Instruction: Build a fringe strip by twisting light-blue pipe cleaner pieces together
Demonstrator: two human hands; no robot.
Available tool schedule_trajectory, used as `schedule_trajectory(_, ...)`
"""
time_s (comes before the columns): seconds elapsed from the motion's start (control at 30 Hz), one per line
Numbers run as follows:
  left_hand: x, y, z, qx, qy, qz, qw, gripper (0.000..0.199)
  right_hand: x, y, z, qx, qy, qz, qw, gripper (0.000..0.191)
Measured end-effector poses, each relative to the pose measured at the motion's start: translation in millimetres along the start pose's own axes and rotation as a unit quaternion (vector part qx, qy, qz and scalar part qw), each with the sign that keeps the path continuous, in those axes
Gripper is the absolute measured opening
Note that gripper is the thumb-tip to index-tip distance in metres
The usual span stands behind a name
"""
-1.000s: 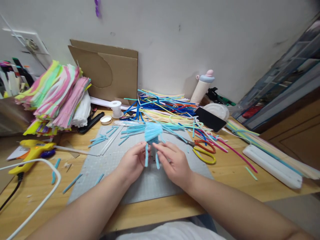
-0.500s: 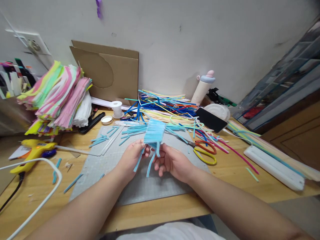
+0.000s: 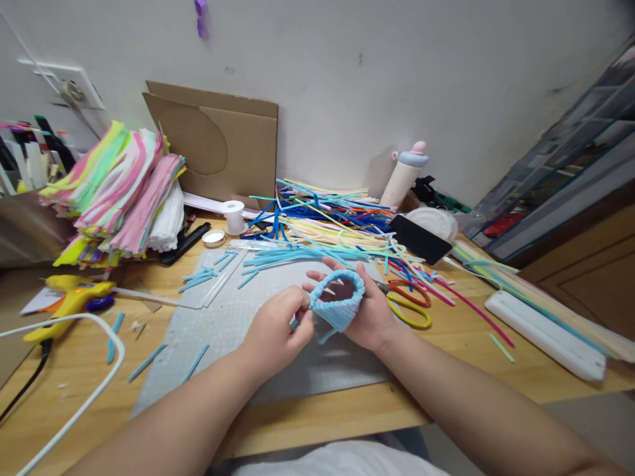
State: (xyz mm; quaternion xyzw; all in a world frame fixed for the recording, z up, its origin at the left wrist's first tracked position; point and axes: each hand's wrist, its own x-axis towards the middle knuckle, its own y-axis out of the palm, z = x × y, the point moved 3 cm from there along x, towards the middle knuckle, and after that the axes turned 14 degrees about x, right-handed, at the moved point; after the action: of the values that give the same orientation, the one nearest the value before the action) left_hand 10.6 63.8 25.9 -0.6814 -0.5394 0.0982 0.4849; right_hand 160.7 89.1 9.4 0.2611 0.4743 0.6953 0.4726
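A hollow light-blue piece made of pipe cleaners (image 3: pixel 343 313) is held above the mat, its oval opening facing up toward me. A loose blue end sticks out below it. My left hand (image 3: pixel 278 322) is closed in a pinch at the left edge of the opening; the fingertips partly hide what they grip there. Cradling the piece from the right and from behind is my right hand (image 3: pixel 373 316), with its thumb along the right side and its other fingers stretched out behind. Past the hands lie several light-blue pipe cleaners (image 3: pixel 278 255).
A grey cutting mat (image 3: pixel 228 357) covers the table's middle. Red-and-yellow scissors (image 3: pixel 409 314) lie right of my right hand, near a phone (image 3: pixel 419 239). At left are a yellow glue gun (image 3: pixel 74 297) and a white cable (image 3: pixel 113 340). Pipe-cleaner bundles (image 3: pixel 129 192) and cardboard (image 3: pixel 248 145) stand behind.
The blue piece has been turned so its opening now faces me, and it has moved down and right. My right-hand fingers have shifted behind it; my left hand has rotated, back upward.
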Motion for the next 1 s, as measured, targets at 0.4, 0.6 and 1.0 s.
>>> schedule_trajectory(0.4,-1,2.3,10,-0.080,-0.155,-0.005,0.985,0.010,5,-14,6,-0.232,-0.160,-0.068,0.957,0.038)
schedule_trajectory(0.6,0,7.5,14,-0.045,-0.177,0.036,0.982,0.014,-3,-10,11,-0.376,-0.223,-0.081,0.896,0.041)
schedule_trajectory(1.0,-1,11.4,17,-0.094,-0.178,0.070,0.977,0.024,1,-16,14,-0.373,-0.192,-0.078,0.905,0.041)
